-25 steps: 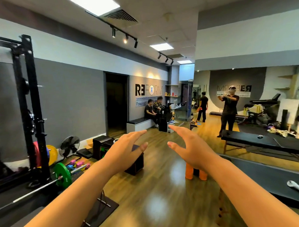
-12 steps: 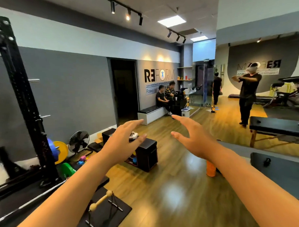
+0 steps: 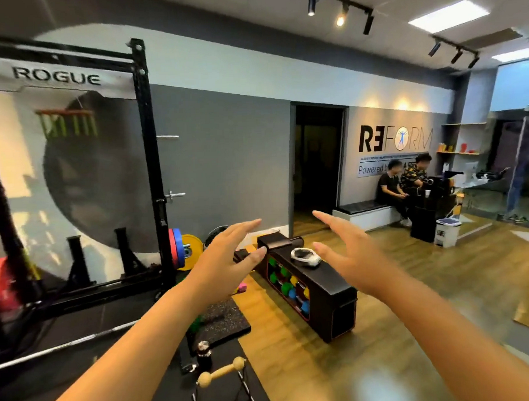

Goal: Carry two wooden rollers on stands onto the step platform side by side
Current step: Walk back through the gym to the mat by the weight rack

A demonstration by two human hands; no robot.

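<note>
A wooden roller on a metal stand (image 3: 221, 374) sits on a black floor mat (image 3: 229, 320) near the bottom of the head view, below my left forearm. Only this one roller shows. Both my arms are stretched forward at chest height. My left hand (image 3: 226, 256) is open, fingers spread, holding nothing. My right hand (image 3: 347, 251) is open too, palm turned inward, well above the floor. Between and beyond them stands a long black box (image 3: 321, 284) with coloured dumbbells inside and a white controller (image 3: 305, 257) on top.
A black squat rack (image 3: 153, 187) with a barbell and coloured plates (image 3: 183, 247) fills the left. Wooden floor stretches to the right. Two people sit on a bench (image 3: 363, 211) at the far wall beside an open doorway.
The view has swung left and come closer to the black box and the squat rack. The roller on its stand now lies nearer, under my left arm. Both hands stay open.
</note>
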